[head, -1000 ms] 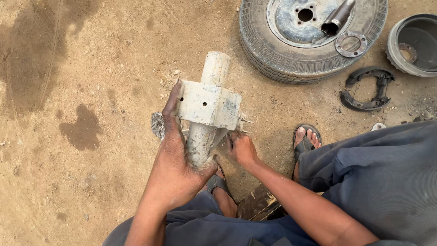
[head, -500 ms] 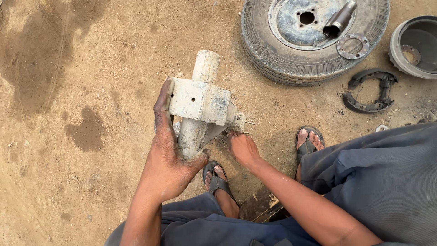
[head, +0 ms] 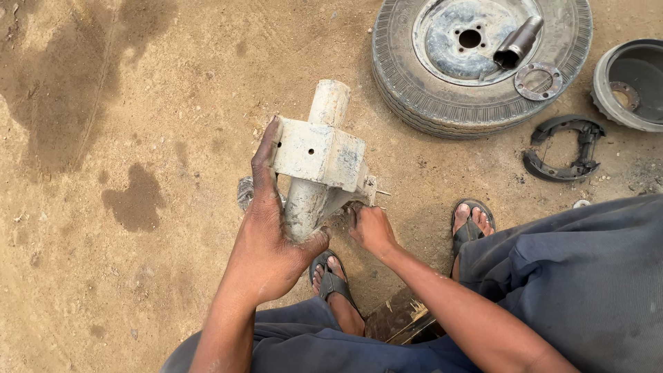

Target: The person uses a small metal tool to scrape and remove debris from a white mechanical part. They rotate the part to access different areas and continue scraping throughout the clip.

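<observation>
Gripping grey metal housing (head: 319, 155) upright, left hand (head: 266, 242) wrapping shaft, long axis pointing away; right hand (head: 371, 228) just right of base, fingers curling under flange, grasp unclear; tyre (head: 414, 97) lying beyond.

Floor: bare packed dirt (head: 138, 83), sandy brown, with dark stains (head: 135, 200) at left. Even daylight, outdoors.

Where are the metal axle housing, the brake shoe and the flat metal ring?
metal axle housing (head: 319, 153): head view, on the square block face.
brake shoe (head: 563, 148): head view, on the curved dark arc at its left end.
flat metal ring (head: 538, 81): head view, on the ring's rim.
</observation>
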